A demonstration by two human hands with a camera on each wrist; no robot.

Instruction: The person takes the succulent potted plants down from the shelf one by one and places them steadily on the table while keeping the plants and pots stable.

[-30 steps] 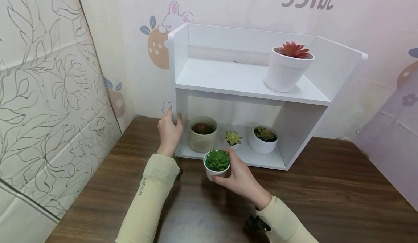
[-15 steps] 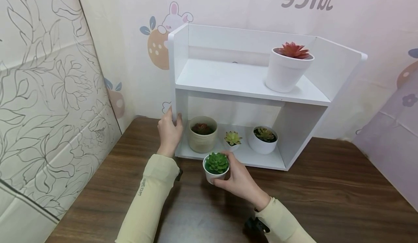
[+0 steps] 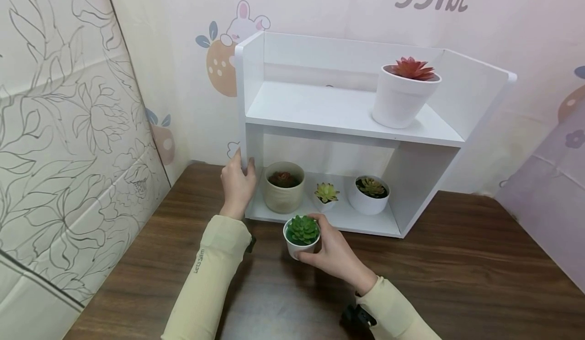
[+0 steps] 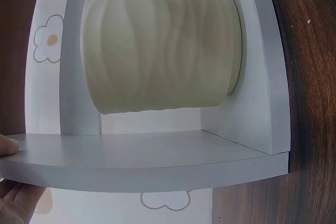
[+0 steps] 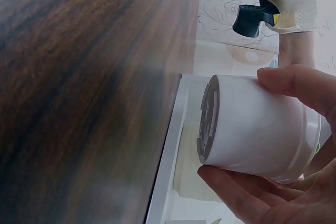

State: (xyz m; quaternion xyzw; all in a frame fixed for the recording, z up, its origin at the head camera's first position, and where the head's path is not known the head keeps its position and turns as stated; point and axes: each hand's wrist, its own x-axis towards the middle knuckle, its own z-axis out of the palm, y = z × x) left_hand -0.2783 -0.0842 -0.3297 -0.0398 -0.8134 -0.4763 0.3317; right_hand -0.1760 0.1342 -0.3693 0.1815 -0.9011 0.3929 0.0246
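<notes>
My right hand [image 3: 335,253] holds a small white pot with a green succulent [image 3: 302,230], thumb on one side and fingers on the other. In the right wrist view the white pot [image 5: 260,127] is off the table, its underside showing. My left hand [image 3: 237,185] grips the left side panel [image 4: 131,169] of the white shelf [image 3: 315,103], thumb inside and fingers outside. Just inside that panel stands a beige pot [image 3: 283,197] with a dark reddish plant. A tiny pot with a yellow-green succulent [image 3: 326,192] and a low white bowl pot [image 3: 367,203] share the lower shelf.
On the upper shelf, toward the right, is a larger white pot [image 3: 402,98] with a red succulent. The shelf stands on a dark wooden table [image 3: 480,264] against a patterned wall [image 3: 320,4]. A flower-line panel [image 3: 77,106] rises at the left.
My right hand has brought the green succulent's pot slightly toward me and to the left, away from the shelf. My left hand has stayed on the side panel.
</notes>
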